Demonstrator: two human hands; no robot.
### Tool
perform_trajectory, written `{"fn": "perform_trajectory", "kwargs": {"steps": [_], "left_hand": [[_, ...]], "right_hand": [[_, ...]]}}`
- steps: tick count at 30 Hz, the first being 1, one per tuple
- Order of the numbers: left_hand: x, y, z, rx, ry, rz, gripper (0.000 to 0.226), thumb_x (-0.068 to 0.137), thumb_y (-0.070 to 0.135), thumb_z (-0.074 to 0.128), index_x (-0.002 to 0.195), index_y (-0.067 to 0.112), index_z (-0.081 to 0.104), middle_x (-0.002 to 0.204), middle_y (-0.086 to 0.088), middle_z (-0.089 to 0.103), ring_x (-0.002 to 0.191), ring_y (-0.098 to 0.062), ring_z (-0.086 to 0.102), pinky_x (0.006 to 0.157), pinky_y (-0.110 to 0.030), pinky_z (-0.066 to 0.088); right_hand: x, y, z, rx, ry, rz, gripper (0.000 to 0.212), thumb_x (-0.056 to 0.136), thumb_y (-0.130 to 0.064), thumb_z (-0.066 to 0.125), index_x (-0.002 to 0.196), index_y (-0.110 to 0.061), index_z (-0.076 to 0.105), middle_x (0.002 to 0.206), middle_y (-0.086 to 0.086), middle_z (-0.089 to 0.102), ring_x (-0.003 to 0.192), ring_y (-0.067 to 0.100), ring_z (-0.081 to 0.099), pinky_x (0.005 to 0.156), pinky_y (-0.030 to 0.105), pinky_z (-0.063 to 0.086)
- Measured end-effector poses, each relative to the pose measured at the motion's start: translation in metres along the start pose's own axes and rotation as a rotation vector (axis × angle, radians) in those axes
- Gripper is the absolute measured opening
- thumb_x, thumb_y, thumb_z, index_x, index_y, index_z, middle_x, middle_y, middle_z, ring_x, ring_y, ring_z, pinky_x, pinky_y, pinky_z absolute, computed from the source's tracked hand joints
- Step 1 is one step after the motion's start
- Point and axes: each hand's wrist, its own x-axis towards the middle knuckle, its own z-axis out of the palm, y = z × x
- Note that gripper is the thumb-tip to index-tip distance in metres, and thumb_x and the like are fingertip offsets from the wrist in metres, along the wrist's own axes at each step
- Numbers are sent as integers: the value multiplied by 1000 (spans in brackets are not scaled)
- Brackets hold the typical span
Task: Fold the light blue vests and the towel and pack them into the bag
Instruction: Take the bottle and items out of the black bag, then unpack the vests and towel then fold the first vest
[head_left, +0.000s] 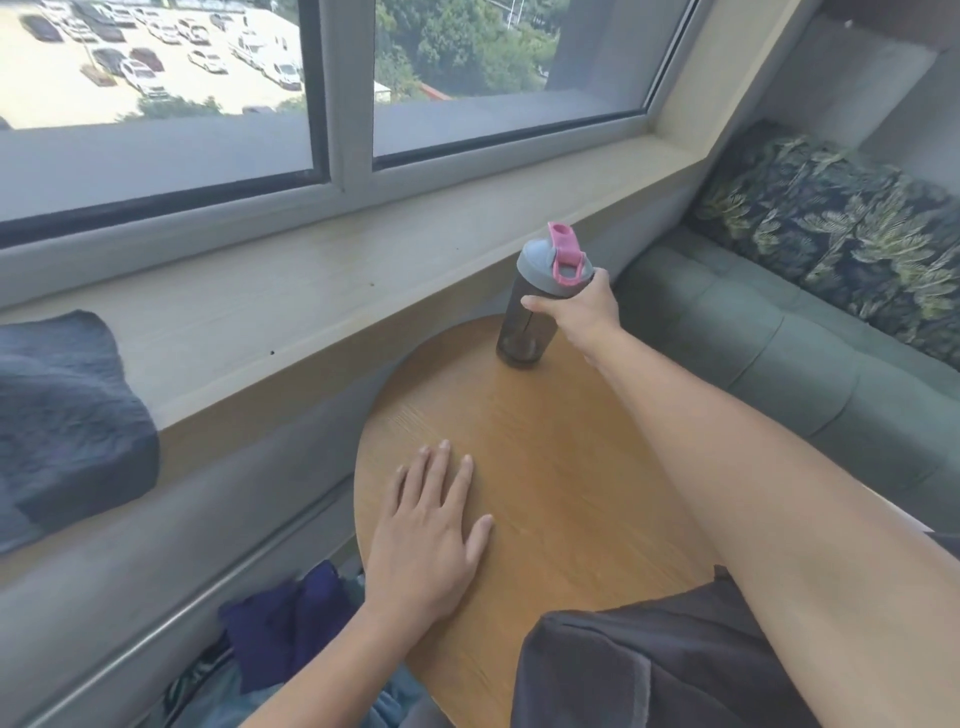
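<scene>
Here, right hand (582, 306) gripping bottle (524, 322); left hand (431, 535) flat on table (561, 467)

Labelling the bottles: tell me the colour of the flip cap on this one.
Pink, on a grey lid; head view, on the bottle.

Round wood table (545, 467): dark bottle (524, 322) upright at far edge, left hand (426, 545) flat.

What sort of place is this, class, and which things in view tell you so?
Probably an upper-floor lounge or living area: a round wooden side table, a green cushioned sofa and a wide window overlooking a car park.
</scene>
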Motion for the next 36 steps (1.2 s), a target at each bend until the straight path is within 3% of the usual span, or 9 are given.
{"fn": "perform_trajectory", "kwargs": {"steps": [4, 7, 8, 11, 16, 21, 31, 36], "left_hand": [[-1, -1, 0, -4, -4, -2, 72, 102, 65, 22, 162, 26, 25, 170, -3, 14, 158, -23, 6, 125, -44, 6], [1, -1, 0, -20, -8, -16, 73, 100, 65, 21, 162, 26, 26, 171, -3, 14, 158, -22, 6, 125, -44, 8], [1, -1, 0, -20, -13, -18, 74, 100, 65, 20, 162, 26, 25, 171, -3, 14, 158, -22, 6, 126, -44, 9], [1, -2, -1, -8, -17, -20, 75, 99, 66, 18, 161, 26, 28, 170, -3, 17, 158, -23, 10, 126, -45, 14], [1, -3, -2, -7, -22, -27, 80, 94, 69, 11, 160, 28, 30, 169, -2, 20, 157, -22, 13, 126, -44, 15], [1, 4, -5, -36, -31, -16, 84, 91, 71, 8, 160, 28, 29, 170, -2, 19, 157, -23, 13, 126, -44, 13], [5, -3, -11, -171, -116, -25, 64, 102, 56, 43, 157, 25, 36, 169, -4, 21, 157, -25, 12, 125, -44, 8], [-8, 23, -39, -545, -137, -40, 47, 102, 32, 57, 144, 11, 52, 150, -12, 49, 137, -31, 46, 111, -44, 37]], "right_hand": [[1, 2, 3, -43, -56, 54, 92, 66, -40, 94, 135, -14, 39, 124, -2, 55, 111, 17, 55, 96, 33, 47], [-6, 1, -5, -87, -156, 116, 123, 60, -51, 94, 152, -10, 24, 137, -4, 47, 126, 20, 50, 107, 39, 44], [-13, -2, -13, -110, -173, 121, 123, 66, -49, 92, 156, -11, 17, 140, -4, 42, 130, 21, 48, 110, 40, 43], [-33, -13, -44, -155, -197, 89, 104, 79, -42, 84, 157, -16, 21, 151, 5, 44, 129, 25, 53, 109, 44, 47], [-100, -38, -126, -134, -194, -8, 61, 90, -32, 76, 141, -13, 49, 125, 3, 63, 110, 17, 65, 93, 38, 58], [-186, -43, -217, -128, -118, -34, 30, 94, -25, 71, 121, -15, 64, 109, 4, 71, 95, 15, 73, 84, 31, 61], [-307, -6, -308, -125, -38, 42, 13, 97, -20, 67, 106, -12, 70, 93, 4, 78, 85, 21, 74, 84, 35, 58], [-337, 20, -314, -151, -51, 57, 11, 98, -16, 66, 104, -8, 70, 89, 5, 78, 83, 22, 74, 79, 29, 59]]}}
